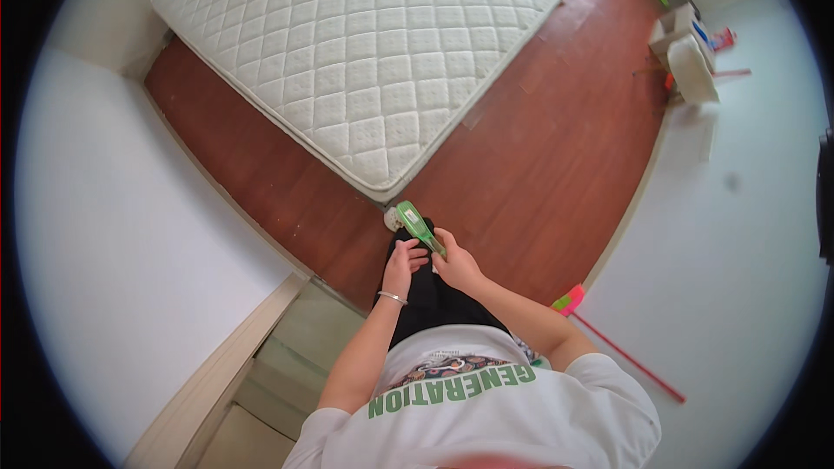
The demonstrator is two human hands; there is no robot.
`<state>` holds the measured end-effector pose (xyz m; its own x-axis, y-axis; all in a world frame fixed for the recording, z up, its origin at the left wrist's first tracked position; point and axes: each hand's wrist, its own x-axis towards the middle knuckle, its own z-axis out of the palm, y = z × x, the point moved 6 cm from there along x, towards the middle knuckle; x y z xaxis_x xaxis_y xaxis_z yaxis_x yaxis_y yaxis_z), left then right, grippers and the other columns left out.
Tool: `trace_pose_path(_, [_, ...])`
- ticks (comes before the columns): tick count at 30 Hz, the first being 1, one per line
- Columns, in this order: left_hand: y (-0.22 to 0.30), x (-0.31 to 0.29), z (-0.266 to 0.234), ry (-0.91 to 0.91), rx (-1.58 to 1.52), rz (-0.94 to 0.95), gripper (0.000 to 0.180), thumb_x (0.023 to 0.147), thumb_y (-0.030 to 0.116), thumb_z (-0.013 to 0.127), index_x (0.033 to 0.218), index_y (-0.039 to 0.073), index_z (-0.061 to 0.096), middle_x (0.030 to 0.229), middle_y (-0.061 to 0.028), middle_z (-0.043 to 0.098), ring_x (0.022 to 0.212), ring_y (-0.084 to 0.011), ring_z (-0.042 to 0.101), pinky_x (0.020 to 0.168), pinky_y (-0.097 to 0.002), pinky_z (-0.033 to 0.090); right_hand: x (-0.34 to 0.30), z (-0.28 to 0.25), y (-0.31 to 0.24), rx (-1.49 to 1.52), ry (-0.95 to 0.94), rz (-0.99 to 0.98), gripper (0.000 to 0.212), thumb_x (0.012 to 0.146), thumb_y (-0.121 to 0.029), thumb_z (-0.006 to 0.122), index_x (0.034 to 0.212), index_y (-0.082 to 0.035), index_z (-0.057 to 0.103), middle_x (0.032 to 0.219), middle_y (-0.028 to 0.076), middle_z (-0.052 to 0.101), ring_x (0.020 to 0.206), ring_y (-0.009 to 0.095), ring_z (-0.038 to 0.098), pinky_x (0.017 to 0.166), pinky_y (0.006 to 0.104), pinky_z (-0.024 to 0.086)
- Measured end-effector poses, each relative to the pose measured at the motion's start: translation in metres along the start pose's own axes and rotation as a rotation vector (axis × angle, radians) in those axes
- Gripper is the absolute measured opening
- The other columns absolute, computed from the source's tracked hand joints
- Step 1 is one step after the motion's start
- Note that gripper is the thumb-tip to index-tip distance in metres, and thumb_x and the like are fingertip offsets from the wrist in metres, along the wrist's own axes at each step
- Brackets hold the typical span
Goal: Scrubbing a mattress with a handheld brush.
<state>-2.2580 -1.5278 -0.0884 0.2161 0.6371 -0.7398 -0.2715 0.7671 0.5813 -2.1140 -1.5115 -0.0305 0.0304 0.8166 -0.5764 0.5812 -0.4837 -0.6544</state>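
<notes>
My right hand (458, 264) is closed round the narrow end of a green handled tool (413, 221). The tool has a long rounded head with a pale label on it, and the head points up and left, toward the mattress corner. Beside it, my left hand (401, 266) is held with its fingers apart and slightly bent, holding nothing. A silvery bracelet (393, 298) circles the left wrist. Just beyond the tool lies the near corner of a white quilted mattress (373, 95). The tool's underside is hidden.
Reddish-brown wood flooring (556, 113) runs along both sides of the mattress. A pink and green broom (570, 300) with a red stick leans by the right wall. Farther back on the right stands a white chair-like piece (692, 69) with small items. A doorway edge (234, 347) is at lower left.
</notes>
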Motion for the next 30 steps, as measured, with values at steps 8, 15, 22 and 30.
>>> trace_pose_path(8, [-0.003,0.197,-0.148,0.996,0.318,0.097,0.051,0.096,0.038,0.045,0.127,-0.002,0.047,0.122,-0.0234,0.056,0.115,-0.0335,0.053,0.097,-0.0368,0.040,0.206,0.035,-0.036,-0.327,-0.016,-0.254,0.043,0.087,-0.020,0.056,0.130,-0.023,0.050,0.080,0.018,0.059,0.077,0.035,0.063,0.066,0.0458,0.050])
trace_pose_path(15, [0.024,0.294,-0.126,1.404,0.002,-0.350,0.058,0.096,0.046,0.027,0.124,-0.001,0.047,0.121,-0.0235,0.053,0.115,-0.0389,0.051,0.096,-0.0486,0.038,0.382,0.080,-0.037,-0.815,-0.430,-0.730,0.038,0.091,-0.024,0.052,0.129,-0.029,0.054,0.081,0.013,0.056,0.069,0.031,0.061,0.059,0.0428,0.050])
trace_pose_path(22, [0.001,0.308,-0.142,1.743,0.312,-0.355,0.043,0.096,0.040,0.030,0.113,0.004,0.047,0.112,-0.0178,0.057,0.103,-0.0378,0.055,0.087,-0.0505,0.041,0.476,0.080,-0.015,-0.949,-0.133,-0.753,0.027,0.089,-0.018,0.051,0.114,-0.023,0.062,0.074,0.012,0.056,0.069,0.027,0.062,0.054,0.0398,0.050])
trace_pose_path(30, [-0.002,0.320,-0.140,1.843,0.324,-0.260,0.038,0.094,0.032,0.033,0.107,-0.001,0.048,0.103,-0.0210,0.057,0.094,-0.0413,0.054,0.080,-0.0503,0.041,0.513,0.096,-0.085,-0.736,-0.124,-0.694,0.019,0.085,-0.017,0.054,0.102,-0.018,0.064,0.068,0.007,0.055,0.066,0.025,0.062,0.049,0.0386,0.050])
